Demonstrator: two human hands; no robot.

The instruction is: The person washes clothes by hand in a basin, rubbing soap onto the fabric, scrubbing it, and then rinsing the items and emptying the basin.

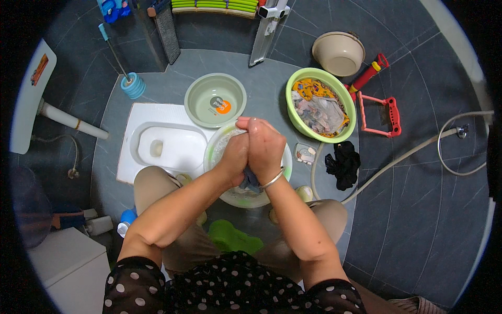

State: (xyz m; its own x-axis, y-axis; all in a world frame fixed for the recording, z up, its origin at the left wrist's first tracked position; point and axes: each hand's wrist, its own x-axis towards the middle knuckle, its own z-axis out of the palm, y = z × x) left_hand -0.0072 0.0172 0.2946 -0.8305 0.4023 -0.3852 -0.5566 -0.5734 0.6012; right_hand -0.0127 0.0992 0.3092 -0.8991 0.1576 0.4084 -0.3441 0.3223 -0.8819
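Observation:
A wash basin (287, 161) with soapy, foamy water stands on the floor between my knees. Over it, my left hand (234, 157) and my right hand (264, 146) are pressed together, fingers curled. A dark wet cloth (250, 181) shows just below them, between the wrists, and both hands grip it. Most of the cloth is hidden by my hands. A silver bangle (273, 179) is on my right wrist.
A pale green basin (196, 94) stands beyond, beside the white squat toilet (157, 147). At right are a lime basin (292, 114) of clothes, a soap dish (305, 153), a black plastic bag (343, 165) and a hose (376, 173). A beige basin (341, 47) leans against the wall.

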